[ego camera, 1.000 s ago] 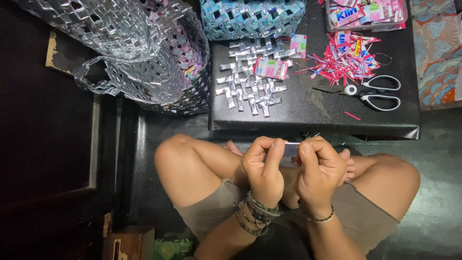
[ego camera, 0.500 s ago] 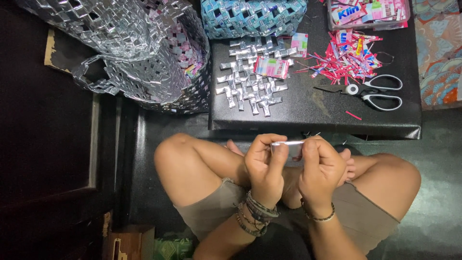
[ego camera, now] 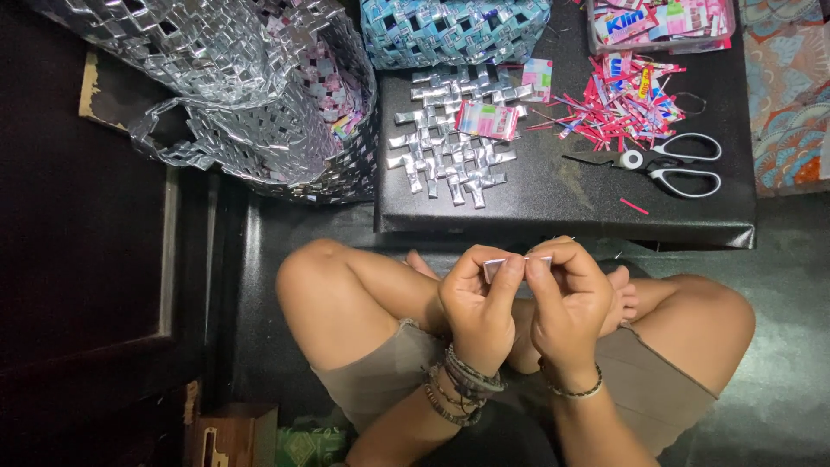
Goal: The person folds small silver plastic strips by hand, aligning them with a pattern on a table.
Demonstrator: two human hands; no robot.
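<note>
Most of the thin silver strip (ego camera: 516, 262) is hidden behind the fingers of the left hand (ego camera: 480, 303) and right hand (ego camera: 566, 298), so its length cannot be told. At twelve o'clock the blue woven basket (ego camera: 450, 30) is cut by the top edge, as is the wrapper tray (ego camera: 661, 22) at one o'clock. The silver woven bag (ego camera: 216, 78) runs off the frame at eleven o'clock.

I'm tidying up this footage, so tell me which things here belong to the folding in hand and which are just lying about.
In hand:
left hand
right hand
silver strip
woven silver mat

Lying about:
scissors
silver woven bag
blue woven basket
pink trimmings
</note>
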